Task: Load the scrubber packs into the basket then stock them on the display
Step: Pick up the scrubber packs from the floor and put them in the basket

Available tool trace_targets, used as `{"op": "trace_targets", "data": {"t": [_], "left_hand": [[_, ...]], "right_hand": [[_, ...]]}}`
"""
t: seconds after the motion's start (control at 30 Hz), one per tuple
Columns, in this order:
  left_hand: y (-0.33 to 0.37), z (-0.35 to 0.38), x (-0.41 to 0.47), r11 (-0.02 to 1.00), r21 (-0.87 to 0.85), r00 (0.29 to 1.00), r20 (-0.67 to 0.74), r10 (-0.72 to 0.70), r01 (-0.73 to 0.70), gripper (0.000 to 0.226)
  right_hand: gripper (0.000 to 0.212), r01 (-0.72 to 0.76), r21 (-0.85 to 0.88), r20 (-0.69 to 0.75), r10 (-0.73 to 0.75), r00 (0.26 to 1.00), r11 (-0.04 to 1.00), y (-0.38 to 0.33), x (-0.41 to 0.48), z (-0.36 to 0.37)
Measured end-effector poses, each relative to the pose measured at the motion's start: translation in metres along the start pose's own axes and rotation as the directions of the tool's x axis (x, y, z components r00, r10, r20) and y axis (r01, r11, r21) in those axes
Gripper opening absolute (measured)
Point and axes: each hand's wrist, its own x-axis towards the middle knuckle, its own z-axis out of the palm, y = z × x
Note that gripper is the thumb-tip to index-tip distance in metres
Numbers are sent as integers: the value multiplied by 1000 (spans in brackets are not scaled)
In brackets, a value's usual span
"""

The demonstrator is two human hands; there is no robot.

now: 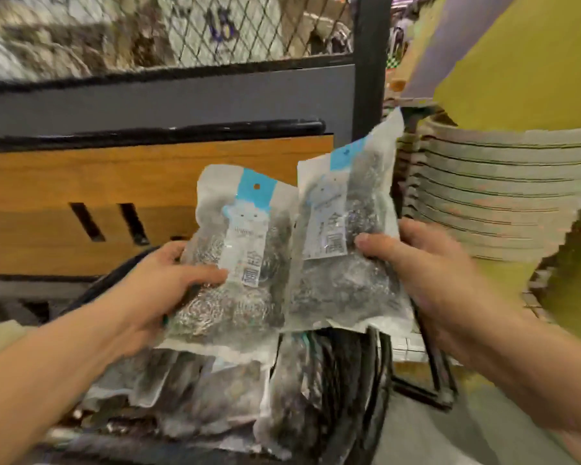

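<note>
Two clear scrubber packs with blue header cards and steel-wool balls inside are held up side by side in the middle of the view. My left hand (161, 280) grips the left scrubber pack (239, 260) by its lower left side. My right hand (426, 263) grips the right scrubber pack (346, 250) at its right edge, thumb on the front. Below them a black wire basket (366, 370) holds several more scrubber packs (215, 397) lying flat.
A dark metal display frame (371, 62) with wire mesh and a wooden panel (114, 196) stands right behind the packs. A stack of pale plates (503, 193) sits at the right. A yellow surface (534, 62) fills the upper right corner.
</note>
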Motion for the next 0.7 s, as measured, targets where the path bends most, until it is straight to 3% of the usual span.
{"op": "trace_targets", "data": {"t": [0.17,0.27,0.3,0.37,0.43,0.53,0.6,0.7], "left_hand": [[-55,-64,41,988,8,988,-16,-151,152,53],[-79,-75,58,984,83,987,21,-161,159,75],[-85,-76,61,979,137,986,44,-159,151,80],[-92,-76,64,963,240,987,80,-142,120,71],[-91,-79,65,881,472,997,53,-51,20,72],[-92,-87,72,657,747,995,48,93,-97,95],[-98,-86,73,592,794,990,105,93,-140,99],[-100,-77,68,535,826,984,129,124,-176,91]], "right_hand": [[15,-287,-52,98,291,952,956,46,23,74],[39,-377,-245,121,414,902,893,71,25,86],[49,-358,-413,112,437,893,837,78,25,86],[64,-167,-801,119,427,896,575,89,25,84],[73,-25,-939,137,438,888,343,96,24,87],[72,98,-971,192,464,865,219,104,23,93],[59,135,-973,208,464,861,186,105,24,93],[40,160,-964,238,414,879,215,101,25,87]]}}
